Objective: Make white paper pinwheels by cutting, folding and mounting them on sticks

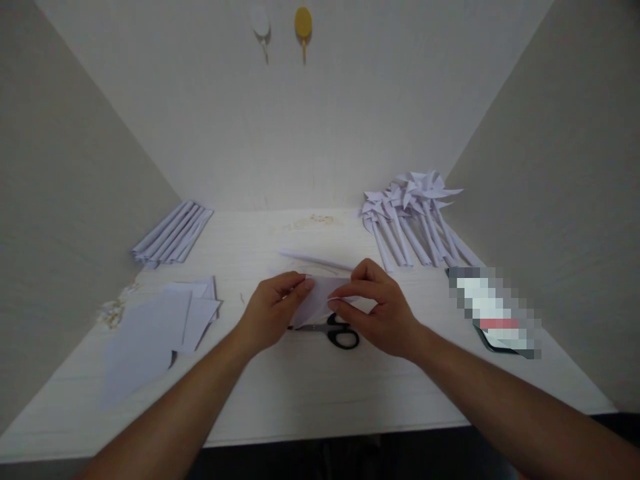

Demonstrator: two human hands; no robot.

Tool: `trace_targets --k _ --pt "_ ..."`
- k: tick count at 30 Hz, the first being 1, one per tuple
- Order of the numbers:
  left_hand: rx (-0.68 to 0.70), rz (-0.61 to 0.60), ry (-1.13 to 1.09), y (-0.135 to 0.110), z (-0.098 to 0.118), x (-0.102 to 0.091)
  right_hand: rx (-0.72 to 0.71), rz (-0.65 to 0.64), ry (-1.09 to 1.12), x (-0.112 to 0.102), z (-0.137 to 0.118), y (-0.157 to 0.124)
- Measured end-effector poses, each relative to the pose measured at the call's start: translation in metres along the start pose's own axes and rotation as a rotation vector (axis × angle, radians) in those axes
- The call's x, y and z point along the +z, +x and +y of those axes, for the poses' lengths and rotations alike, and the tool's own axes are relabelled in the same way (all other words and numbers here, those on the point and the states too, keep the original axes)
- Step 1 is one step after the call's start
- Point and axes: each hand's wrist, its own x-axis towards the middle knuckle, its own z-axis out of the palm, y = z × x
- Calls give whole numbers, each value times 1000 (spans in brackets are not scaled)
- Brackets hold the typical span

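Note:
Between my two hands is a small sheet of white paper [315,303], held just above the table. My left hand [275,307] pinches its left edge between thumb and fingers. On the other side, my right hand [375,307] is closed at the paper's right part, thumb and forefinger pressed together there. Below the paper lies a pair of scissors [344,337] with black handles, its blades partly hidden by the paper and my left hand. Just beyond my hands rests a thin rolled paper stick [315,257], its right end reaching behind my right hand.
Several paper pinwheels [407,200] on rolled sticks lie at the back right. Rolled paper tubes [173,233] are stacked at the back left, with loose paper sheets [150,333] nearer. A phone [493,313], its screen blurred out, lies at right. Walls enclose the white table [300,400] on three sides.

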Motion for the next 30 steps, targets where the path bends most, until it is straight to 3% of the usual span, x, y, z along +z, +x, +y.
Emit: trace_targets --k 4,7,10,14,19,30 --pt "41 -148 -43 -4 2 1 -29 5 -76 1 1 0" --pt "39 -206 -51 -5 2 0 16 -73 0 3 1 1" --pt "-26 -178 -147 -5 0 2 96 -156 66 5 1 0" --pt "-101 -61 -282 -2 -6 3 179 -173 28 8 3 -2" --pt "-66 -90 -206 -2 -7 1 264 -206 41 9 2 -3" --pt "-51 -179 -80 -4 -3 0 162 -308 -99 5 0 -1"
